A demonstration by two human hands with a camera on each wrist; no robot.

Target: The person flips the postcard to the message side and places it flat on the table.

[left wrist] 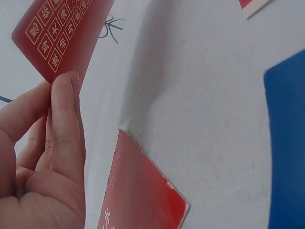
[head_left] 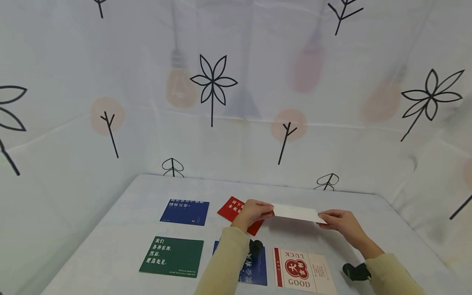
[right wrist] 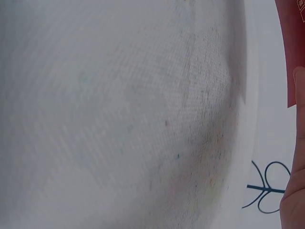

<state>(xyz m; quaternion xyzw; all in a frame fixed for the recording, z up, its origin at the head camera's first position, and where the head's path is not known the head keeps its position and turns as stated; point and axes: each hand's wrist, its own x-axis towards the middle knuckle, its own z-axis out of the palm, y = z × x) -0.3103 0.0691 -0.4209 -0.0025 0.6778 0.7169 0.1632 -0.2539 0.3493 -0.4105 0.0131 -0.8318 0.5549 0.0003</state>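
Observation:
A card point(head_left: 295, 212) is held up over the table by both hands, one at each end. Its pale back shows in the head view. The left wrist view shows the card's red face point(left wrist: 71, 33), with gold boxed characters. My left hand point(head_left: 252, 214) pinches its left end between thumb and fingers. At the right end, my right hand point(head_left: 341, 223) pinches the corner; the right wrist view catches only a finger and a red strip of card. Below the left hand lies a red card point(head_left: 231, 208) with white characters, partly covered by that hand.
On the white table point(head_left: 121, 229) lie a dark blue card point(head_left: 186, 213), a green card point(head_left: 175, 256), another blue card point(head_left: 258, 270) partly under the left sleeve, and a cream-and-red "GOOD LUCK" card point(head_left: 304, 270). A patterned white cloth point(head_left: 239, 151) rises behind.

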